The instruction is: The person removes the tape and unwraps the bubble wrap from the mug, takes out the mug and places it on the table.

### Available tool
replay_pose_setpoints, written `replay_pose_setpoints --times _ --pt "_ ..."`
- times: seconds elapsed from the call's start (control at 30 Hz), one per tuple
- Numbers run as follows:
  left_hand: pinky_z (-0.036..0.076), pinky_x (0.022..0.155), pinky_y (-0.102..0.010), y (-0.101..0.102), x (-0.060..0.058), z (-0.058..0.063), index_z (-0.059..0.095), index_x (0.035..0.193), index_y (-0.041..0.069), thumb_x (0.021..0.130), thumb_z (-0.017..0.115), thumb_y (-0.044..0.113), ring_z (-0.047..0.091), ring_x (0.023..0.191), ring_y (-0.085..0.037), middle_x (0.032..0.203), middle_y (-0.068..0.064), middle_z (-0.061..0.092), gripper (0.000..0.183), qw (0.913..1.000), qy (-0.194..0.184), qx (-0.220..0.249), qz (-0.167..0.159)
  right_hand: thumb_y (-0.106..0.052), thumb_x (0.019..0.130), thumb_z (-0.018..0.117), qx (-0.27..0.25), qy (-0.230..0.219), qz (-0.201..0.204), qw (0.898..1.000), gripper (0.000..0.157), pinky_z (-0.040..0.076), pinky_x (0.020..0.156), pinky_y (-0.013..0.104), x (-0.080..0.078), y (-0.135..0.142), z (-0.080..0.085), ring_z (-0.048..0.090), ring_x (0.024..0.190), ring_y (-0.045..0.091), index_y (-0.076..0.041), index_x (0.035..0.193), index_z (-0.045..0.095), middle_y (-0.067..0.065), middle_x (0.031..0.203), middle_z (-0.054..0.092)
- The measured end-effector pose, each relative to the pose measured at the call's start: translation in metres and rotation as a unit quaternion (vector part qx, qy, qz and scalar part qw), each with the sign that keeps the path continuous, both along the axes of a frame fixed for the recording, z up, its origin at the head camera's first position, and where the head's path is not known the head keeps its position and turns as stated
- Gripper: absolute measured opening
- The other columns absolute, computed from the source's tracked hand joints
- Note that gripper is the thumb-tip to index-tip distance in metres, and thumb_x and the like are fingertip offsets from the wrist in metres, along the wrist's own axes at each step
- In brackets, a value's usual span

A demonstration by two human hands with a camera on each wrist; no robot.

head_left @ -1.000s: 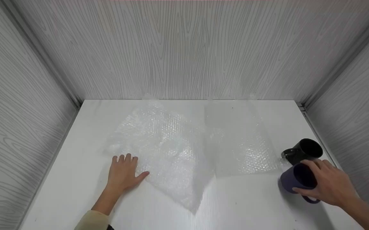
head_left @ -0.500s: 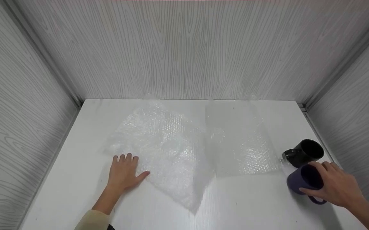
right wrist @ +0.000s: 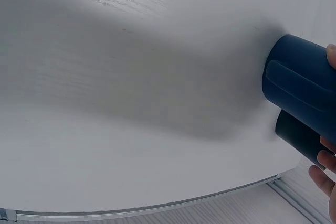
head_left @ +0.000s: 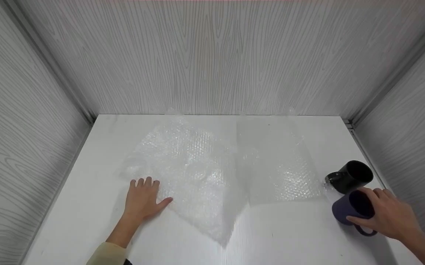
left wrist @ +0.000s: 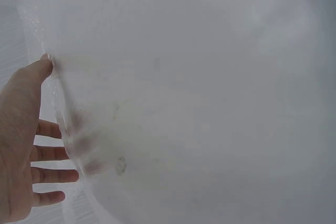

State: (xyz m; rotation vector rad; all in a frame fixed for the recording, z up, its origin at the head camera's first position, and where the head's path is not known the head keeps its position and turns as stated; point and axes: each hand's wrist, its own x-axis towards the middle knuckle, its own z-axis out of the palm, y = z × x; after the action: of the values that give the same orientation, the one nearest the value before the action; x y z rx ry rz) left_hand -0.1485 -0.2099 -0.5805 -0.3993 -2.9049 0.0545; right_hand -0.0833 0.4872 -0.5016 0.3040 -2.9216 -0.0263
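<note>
My right hand holds a dark blue mug by its rim, thumb on the near side. The mug's handle points toward the front right. Just behind it a black mug stands on the table, its handle facing left. In the right wrist view the blue mug partly covers the black mug, and only some fingertips show. My left hand lies with fingers spread at the front left edge of a crumpled sheet of bubble wrap. The left wrist view shows the thumb right at that edge.
A flatter sheet of bubble wrap lies on the right of the crumpled one, reaching almost to the black mug. The white table is enclosed by wood-grain panels at the back and both sides.
My right hand has moved the blue mug a little to the right, mostly in the first half second. The left hand and the black mug have stayed in place.
</note>
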Motion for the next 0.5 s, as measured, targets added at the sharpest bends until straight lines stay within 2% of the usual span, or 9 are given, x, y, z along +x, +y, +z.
replay_pose_setpoints --times 0.23,0.5 --pt "0.05 0.098 -0.06 -0.001 0.0 -0.002 0.069 0.117 0.001 0.09 0.064 0.073 0.066 0.106 -0.045 0.113 -0.023 0.071 0.077 0.9999 0.009 0.002 -0.004 -0.073 0.065 0.088 0.004 -0.007 -0.005 1.0 0.097 0.051 0.048 0.05 0.003 -0.003 0.0 0.065 0.095 0.045 -0.01 0.133 0.059 0.025 0.109 0.068" --pt "0.052 0.097 -0.059 -0.003 0.001 -0.003 0.068 0.113 -0.001 0.09 0.066 0.07 0.066 0.104 -0.045 0.11 -0.024 0.069 0.075 0.9995 -0.002 0.03 0.007 -0.071 0.059 0.09 0.01 0.055 0.008 0.998 0.101 0.048 0.042 0.049 0.003 -0.013 0.0 0.065 0.092 0.047 -0.003 0.129 0.062 0.028 0.106 0.069"
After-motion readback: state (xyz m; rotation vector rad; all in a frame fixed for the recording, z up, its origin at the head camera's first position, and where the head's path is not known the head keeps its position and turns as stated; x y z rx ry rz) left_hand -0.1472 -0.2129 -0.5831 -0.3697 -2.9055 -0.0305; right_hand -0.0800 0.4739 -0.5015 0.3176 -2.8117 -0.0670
